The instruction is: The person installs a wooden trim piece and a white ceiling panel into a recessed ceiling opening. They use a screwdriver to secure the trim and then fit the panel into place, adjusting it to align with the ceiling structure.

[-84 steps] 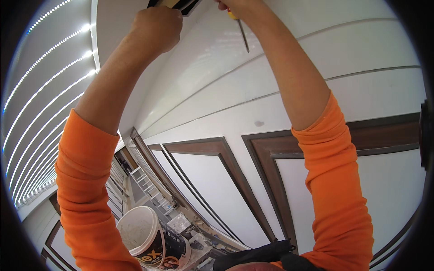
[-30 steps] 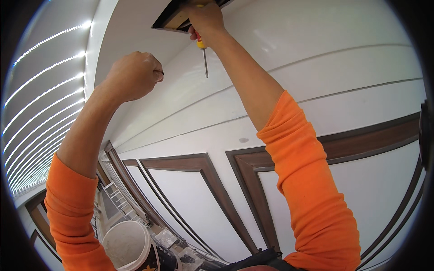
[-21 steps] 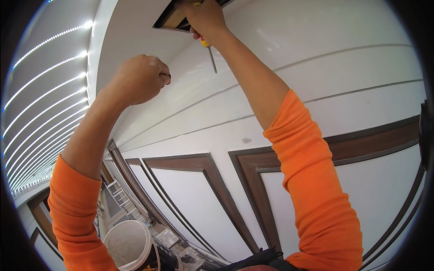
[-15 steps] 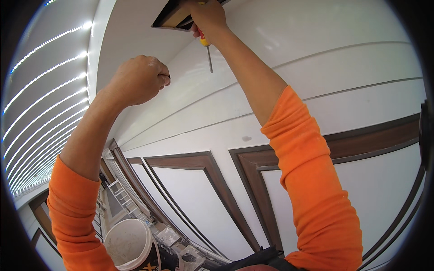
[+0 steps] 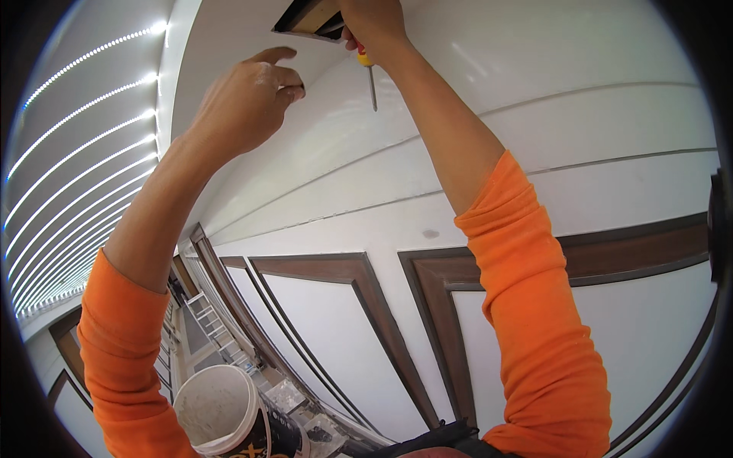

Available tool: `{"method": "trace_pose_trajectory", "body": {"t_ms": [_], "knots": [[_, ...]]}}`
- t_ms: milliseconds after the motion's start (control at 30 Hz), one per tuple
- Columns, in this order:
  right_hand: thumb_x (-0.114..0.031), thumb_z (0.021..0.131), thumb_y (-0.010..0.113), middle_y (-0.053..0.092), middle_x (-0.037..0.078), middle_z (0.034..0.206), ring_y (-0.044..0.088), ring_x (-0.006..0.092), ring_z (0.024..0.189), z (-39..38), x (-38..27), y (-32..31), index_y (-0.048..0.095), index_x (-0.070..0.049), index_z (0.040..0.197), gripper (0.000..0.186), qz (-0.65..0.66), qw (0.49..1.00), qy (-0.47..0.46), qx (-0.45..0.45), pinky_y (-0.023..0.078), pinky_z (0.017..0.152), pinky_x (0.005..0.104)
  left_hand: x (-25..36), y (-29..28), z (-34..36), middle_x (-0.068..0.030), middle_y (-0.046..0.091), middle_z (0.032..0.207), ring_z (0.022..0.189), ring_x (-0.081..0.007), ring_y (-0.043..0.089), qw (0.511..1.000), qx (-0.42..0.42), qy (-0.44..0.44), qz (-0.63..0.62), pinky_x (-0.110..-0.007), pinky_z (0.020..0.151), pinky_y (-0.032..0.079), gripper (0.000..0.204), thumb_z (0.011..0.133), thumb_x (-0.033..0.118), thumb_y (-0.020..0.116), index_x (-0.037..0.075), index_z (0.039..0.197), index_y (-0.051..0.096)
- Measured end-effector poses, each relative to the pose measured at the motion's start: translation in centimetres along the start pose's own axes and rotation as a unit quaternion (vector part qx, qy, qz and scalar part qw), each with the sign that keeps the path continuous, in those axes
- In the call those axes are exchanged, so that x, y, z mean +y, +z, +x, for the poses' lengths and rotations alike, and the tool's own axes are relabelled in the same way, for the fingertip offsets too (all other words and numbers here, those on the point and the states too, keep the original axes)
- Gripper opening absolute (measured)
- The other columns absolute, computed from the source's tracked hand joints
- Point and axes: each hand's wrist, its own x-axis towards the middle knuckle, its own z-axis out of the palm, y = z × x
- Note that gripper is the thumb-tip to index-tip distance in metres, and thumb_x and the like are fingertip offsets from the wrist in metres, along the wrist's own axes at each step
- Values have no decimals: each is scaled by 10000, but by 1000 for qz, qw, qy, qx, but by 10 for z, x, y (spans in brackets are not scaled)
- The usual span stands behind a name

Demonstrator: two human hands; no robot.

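Note:
High up at the top edge, my right hand (image 5: 379,29) is closed round a screwdriver (image 5: 365,59) with a red and yellow handle, its metal shaft pointing down. That hand is at the edge of a dark cut-out opening (image 5: 336,29) in the white ceiling, and part of it is cut off by the picture's edge. A pale strip of board (image 5: 309,17) shows inside the opening. Lower and to the left, my left hand (image 5: 248,99) has its index finger stretched out while the thumb and other fingers pinch together. A small dark bit shows at those fingertips, too small to name.
Below stands a white-rimmed bucket (image 5: 252,408) with a dark outside. A ladder (image 5: 210,324) lies farther down the corridor. The white wall has brown-framed panels (image 5: 366,267), and rows of light strips (image 5: 114,99) line the left side.
My left hand has risen and its index finger has straightened out from the closed fist. The right hand and screwdriver appear slightly higher and farther right as the view shifts.

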Motion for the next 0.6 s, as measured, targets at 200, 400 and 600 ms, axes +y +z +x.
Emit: {"method": "trace_pose_trajectory", "body": {"t_ms": [200, 400, 600], "knots": [[-226, 919, 715, 637, 111, 694, 550, 187, 458, 15, 5, 4, 644, 45, 1039, 306, -16, 999, -48, 5, 414, 396, 347, -2, 3, 39, -134, 725, 1139, 896, -330, 702, 999, 15, -29, -17, -433, 834, 549, 233, 973, 151, 593, 44, 1061, 780], [-243, 911, 688, 622, 102, 667, 537, 189, 429, 14, 12, 1, 645, 46, 1052, 324, -12, 999, -37, -11, 404, 372, 346, -4, 9, 55, -137, 732, 1097, 920, -303, 689, 996, -8, -88, -16, -426, 857, 530, 269, 991, 197, 578, 69, 1134, 767], [-252, 928, 674, 608, 109, 645, 536, 171, 443, 6, 16, -6, 620, 83, 1115, 388, 19, 996, 10, -85, 400, 368, 338, -3, 8, 55, -129, 751, 1015, 880, -296, 695, 996, -15, -86, 29, -426, 829, 537, 275, 998, 225, 576, 90, 1136, 772]]}}
